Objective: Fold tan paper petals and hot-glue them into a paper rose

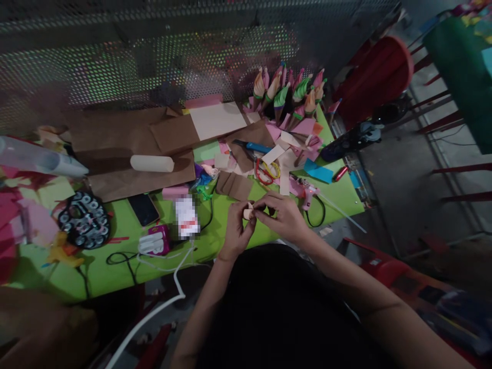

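Note:
Between my two hands, over the front edge of the green table (pixel 215 241), is a small rolled piece of pale peach paper (pixel 248 212). My left hand (pixel 237 228) is closed around its left side. Fingers of my right hand (pixel 280 212) pinch it from the right. Just beyond my hands lie several brown paper pieces (pixel 234 185). Scissors with red and yellow handles (pixel 265 171) rest among paper scraps, near a blue cutter (pixel 255 147). To the right of my right hand lies a pink glue gun (pixel 307 193) with its cord.
Several paper ice-cream cones (pixel 282 96) stand at the back right. A cream roll (pixel 152 163) lies on brown paper (pixel 115 154). Left are a phone (pixel 143 209), a power strip with cables (pixel 154 241), a yellow glue gun (pixel 65 250) and a black round case (pixel 84 220).

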Tool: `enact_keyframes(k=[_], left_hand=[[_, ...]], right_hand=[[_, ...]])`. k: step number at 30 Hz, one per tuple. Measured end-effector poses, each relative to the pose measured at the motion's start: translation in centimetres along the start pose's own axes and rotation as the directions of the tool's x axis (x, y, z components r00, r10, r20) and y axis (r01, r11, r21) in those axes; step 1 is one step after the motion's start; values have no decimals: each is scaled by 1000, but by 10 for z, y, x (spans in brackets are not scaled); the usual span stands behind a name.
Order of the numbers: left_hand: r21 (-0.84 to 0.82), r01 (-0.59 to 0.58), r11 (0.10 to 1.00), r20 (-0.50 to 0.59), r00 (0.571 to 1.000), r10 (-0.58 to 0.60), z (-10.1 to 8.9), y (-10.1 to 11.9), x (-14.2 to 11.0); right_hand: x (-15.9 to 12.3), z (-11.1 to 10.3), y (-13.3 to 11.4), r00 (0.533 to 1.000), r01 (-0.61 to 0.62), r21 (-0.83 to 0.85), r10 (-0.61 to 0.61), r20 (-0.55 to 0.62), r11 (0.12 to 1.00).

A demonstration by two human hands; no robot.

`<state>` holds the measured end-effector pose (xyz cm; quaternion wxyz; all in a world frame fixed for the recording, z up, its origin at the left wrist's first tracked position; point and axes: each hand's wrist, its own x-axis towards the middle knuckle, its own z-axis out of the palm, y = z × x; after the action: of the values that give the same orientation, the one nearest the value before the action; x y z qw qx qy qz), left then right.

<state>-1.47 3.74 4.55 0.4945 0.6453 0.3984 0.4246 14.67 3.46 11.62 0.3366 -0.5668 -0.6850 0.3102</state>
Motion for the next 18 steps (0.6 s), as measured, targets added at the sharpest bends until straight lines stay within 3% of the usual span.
enact_keyframes(k=[3,7,12,18], left_hand=[[54,-72,996,16,997,71,-1,-1,1],[65,-73,995,54,996,70,-4,1,1],[-107,60,993,140,989,-44,-5,2,-2],[-329,244,912,150,967,-204,-4,7,-1]], right_hand=[[-1,1,0,999,-18,-56,16,-35,998],[1,-3,0,999,38,-188,-38,5,982],[4,-13,-4,977,197,-349,-157,142,916],[7,-18,-12,959,206,-414,-98,267,887]])
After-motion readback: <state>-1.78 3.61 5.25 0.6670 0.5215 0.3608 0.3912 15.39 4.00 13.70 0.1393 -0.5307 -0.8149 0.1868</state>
